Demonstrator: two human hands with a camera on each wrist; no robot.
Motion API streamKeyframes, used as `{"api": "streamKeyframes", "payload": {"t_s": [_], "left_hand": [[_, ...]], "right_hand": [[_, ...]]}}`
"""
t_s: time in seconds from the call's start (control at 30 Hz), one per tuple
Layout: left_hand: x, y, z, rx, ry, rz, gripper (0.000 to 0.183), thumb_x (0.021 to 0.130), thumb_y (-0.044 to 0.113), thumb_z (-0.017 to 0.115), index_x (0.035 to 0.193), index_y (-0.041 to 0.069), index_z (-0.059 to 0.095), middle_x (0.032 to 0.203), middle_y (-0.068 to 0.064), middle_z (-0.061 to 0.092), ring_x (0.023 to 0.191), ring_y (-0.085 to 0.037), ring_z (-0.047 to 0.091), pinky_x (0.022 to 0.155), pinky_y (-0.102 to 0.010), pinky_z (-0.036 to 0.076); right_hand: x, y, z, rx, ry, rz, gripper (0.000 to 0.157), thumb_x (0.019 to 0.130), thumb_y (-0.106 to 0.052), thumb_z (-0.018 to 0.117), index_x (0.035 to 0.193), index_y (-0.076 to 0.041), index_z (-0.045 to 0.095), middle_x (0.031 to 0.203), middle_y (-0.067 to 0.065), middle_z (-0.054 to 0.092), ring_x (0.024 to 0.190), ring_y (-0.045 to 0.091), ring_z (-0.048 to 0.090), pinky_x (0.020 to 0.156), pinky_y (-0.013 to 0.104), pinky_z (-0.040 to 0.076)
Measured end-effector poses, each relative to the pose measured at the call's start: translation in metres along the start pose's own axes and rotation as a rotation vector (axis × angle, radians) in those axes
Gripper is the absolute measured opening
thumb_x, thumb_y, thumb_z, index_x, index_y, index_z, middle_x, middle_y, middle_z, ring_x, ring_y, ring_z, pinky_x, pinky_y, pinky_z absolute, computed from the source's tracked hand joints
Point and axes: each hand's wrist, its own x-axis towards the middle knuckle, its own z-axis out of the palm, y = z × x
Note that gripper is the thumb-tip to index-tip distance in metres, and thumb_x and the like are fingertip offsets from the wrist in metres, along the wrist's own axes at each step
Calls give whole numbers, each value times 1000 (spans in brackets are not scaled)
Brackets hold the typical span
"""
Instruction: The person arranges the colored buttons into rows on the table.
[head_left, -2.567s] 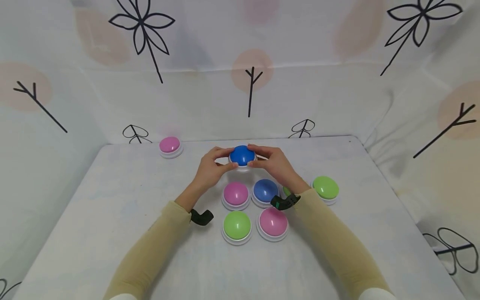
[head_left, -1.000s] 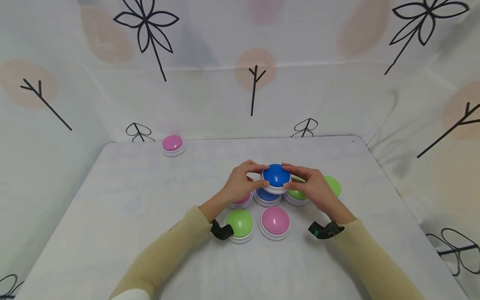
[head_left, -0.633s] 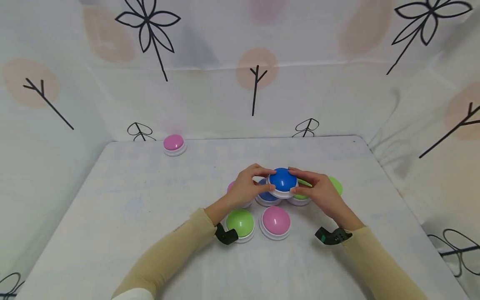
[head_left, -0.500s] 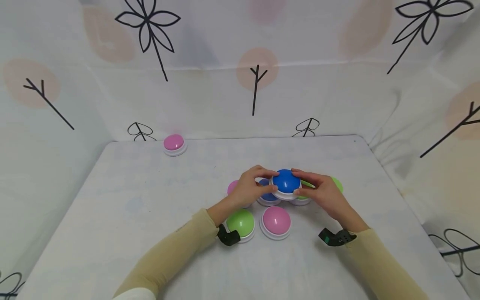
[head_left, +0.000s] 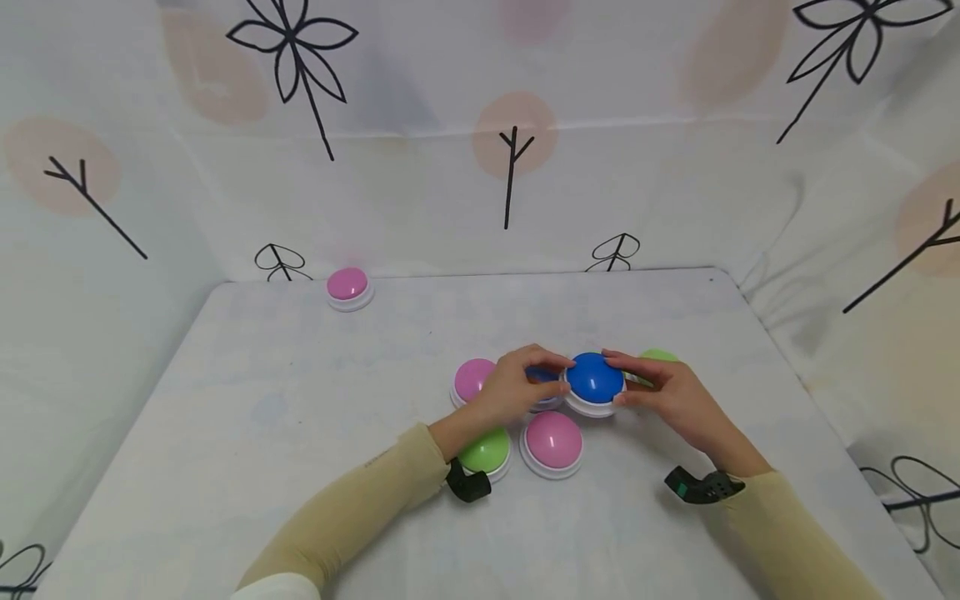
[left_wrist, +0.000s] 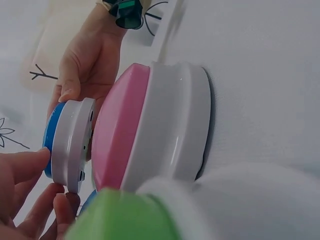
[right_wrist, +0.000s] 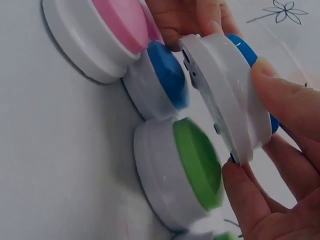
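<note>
Both hands hold one blue push button [head_left: 595, 379] with a white base, raised off the table at the right of a group of similar buttons. My left hand [head_left: 517, 387] pinches its left side between thumb and fingers, and my right hand [head_left: 678, 400] pinches the right side. In the right wrist view the button's underside tilts over a green button [right_wrist: 200, 165], mostly hidden from the head view. Beside that green one stands another blue button [right_wrist: 167, 75], partly behind my left hand. A pink button [head_left: 553, 442] stands in front, and a green button [head_left: 485, 452] under my left wrist.
Another pink button [head_left: 474, 380] stands left of my left hand. A green button [head_left: 657, 356] shows partly behind my right hand. One pink button [head_left: 348, 287] sits alone at the table's back edge [head_left: 435, 277]. Patterned white cloth walls [head_left: 405, 192] enclose the table.
Both hands have carried the blue button from behind the group toward the right and nearer, over the group's right side. The buttons on the table have stayed put.
</note>
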Motion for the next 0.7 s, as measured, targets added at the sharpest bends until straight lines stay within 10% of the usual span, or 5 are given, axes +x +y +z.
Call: {"api": "streamKeyframes", "payload": {"t_s": [0.33,0.7], "left_hand": [[-2,-4,6,-41,-74,5,31,91,20,75,122,22,72,115,14,65,111,-14,61,84,-21,53],[-2,-7,8,-102,-233,70,36,91,15,74,126,14,69,119,8,68,115,-12,62,92,-21,51]], "right_hand": [[-13,6,-8,6,-21,-35,53,89,-17,76,139,-9,59,148,15,48,136,40,41,93,18,47],[-31,11,-15,47,-31,-27,53,87,-14,78,136,-5,60,149,19,46,123,-5,49,91,21,49]]}}
